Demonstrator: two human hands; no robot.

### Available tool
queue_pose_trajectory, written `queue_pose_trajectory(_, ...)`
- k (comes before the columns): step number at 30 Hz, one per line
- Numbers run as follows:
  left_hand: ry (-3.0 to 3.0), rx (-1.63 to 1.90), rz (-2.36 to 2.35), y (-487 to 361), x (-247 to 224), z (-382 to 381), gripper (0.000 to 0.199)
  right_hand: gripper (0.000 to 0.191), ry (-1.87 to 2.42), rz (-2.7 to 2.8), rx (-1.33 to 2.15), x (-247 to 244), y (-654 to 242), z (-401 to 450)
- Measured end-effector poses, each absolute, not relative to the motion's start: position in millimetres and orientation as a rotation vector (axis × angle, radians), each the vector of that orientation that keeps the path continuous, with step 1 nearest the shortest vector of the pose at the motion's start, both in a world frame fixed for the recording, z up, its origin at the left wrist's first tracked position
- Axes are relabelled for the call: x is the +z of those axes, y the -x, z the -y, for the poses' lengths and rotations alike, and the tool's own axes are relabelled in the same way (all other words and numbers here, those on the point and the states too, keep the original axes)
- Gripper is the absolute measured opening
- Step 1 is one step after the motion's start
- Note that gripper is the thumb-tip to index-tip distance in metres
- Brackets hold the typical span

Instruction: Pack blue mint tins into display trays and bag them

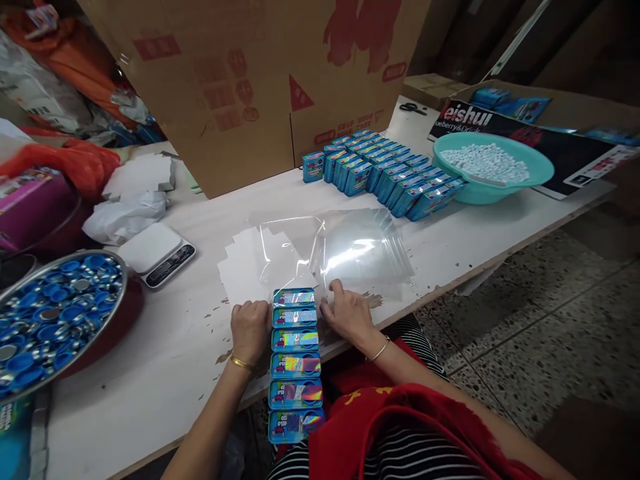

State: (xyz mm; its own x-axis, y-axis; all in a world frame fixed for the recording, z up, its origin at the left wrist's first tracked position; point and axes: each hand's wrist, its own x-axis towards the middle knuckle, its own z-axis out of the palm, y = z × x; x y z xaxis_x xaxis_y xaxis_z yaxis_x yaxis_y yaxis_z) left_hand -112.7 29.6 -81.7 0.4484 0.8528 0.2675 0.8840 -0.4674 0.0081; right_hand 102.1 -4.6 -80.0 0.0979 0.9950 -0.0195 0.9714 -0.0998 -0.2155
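A column of several flat blue packs (295,340) with shiny, rainbow-reflecting windows runs from the table down past its front edge towards my lap. At the column's upper left, my left hand (250,330) is closed in a fist; whatever it may hold is hidden. My right hand (347,312), fingers curled, is at the upper right of the column, by the lower edge of the clear plastic sheets (357,250). Anything between its fingers is too small to make out. White paper sheets (245,263) lie fanned out beyond my left hand, partly under clear film.
A large cardboard box (260,80) stands at the back. Rows of small blue boxes (355,177) stand before it, with a turquoise bowl (460,190) of white pieces to their right. At left are a white scale (157,253) and a red basin (113,333) of blue-and-silver round tins.
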Motion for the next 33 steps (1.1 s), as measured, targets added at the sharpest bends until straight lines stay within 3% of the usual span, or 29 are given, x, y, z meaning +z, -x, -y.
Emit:
queue_pose_trajectory(12, 2.834, -0.612, 1.255, 141.2, -59.7, 18.0, 0.029, 0.026, 1.674, 2.433, 0.496, -85.2, -93.2, 49.4)
queue_pose_trajectory(23, 3.339, -0.378, 1.086, 161.3, -51.4, 102.9, 0.02, 0.023, 0.878, 2.845, 0.827, -93.1, -111.2, 81.7)
queue_pose_trajectory(25, 3.362, -0.417, 1.104, 155.0, -45.2, 107.3, 0.02, 0.022, 0.911, 2.815, 0.845, -88.9, -110.7, 78.5)
queue_pose_trajectory(33, 2.849, -0.734, 1.408, 69.7, -57.2, 65.3, 0.027, 0.033, 1.732, 2.229, 0.64, -79.9, -149.1, 6.4)
